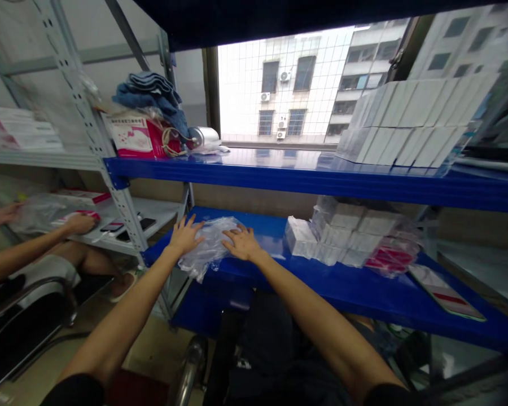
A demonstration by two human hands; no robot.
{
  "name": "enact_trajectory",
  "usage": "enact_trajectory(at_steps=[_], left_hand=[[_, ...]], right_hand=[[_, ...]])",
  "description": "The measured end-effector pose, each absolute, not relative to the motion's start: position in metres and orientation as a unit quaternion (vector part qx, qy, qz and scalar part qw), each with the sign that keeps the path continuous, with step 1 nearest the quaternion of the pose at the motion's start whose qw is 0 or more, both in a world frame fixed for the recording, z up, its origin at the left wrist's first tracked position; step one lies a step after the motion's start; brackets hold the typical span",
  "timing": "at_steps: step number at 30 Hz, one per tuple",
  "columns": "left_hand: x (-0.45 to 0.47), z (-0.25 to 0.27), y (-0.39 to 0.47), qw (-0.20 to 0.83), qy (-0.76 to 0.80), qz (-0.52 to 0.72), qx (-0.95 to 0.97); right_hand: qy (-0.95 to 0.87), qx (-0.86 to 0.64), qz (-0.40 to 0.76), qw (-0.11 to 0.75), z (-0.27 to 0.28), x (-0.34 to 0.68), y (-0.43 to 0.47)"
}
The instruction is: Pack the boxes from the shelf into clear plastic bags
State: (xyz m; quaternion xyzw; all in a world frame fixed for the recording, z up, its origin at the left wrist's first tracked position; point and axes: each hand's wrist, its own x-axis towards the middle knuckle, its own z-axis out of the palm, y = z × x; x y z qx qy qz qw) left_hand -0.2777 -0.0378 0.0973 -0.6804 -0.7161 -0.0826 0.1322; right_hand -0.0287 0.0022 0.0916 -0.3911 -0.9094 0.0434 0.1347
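Note:
A crumpled clear plastic bag (211, 239) lies on the blue lower shelf (262, 225), with part of it hanging over the front edge. My left hand (186, 235) rests at the bag's left side, fingers spread. On its right side lies my right hand (242, 242), flat with the fingers apart and touching the plastic. Whatever the bag may contain does not show. To the right of my right hand stand white boxes (302, 237) stacked in clear wrapping.
A pink package (392, 256) and a phone (446, 290) are at the right end of the shelf. Above, the upper blue shelf (254, 172) carries wrapped white boxes (410, 127), a red-and-white carton (135, 135) and folded denim cloth (150, 96). At left, a co-worker's hand (81, 223) is near small pink boxes.

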Motion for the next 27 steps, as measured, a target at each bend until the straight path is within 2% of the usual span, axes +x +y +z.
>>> enact_trajectory(at_steps=[4, 9, 14, 24, 27], left_hand=[[-0.266, 0.075, -0.038, 0.152, -0.677, -0.119, -0.710], [-0.267, 0.045, -0.035, 0.056, -0.694, -0.066, -0.715], [-0.285, 0.018, -0.028, -0.037, -0.740, -0.039, -0.670], [-0.280, 0.010, -0.026, -0.056, -0.713, -0.066, -0.696], [-0.272, 0.016, -0.027, -0.057, -0.699, -0.071, -0.710]], right_hand=[[-0.908, -0.385, 0.001, 0.166, 0.087, -0.056, 0.019], [-0.883, -0.461, 0.078, 0.050, 0.074, -0.087, 0.052], [-0.859, -0.498, 0.119, 0.018, 0.040, -0.093, 0.069], [-0.835, -0.534, 0.113, 0.073, 0.007, -0.065, 0.056], [-0.811, -0.559, 0.125, 0.116, 0.011, -0.050, 0.052]])
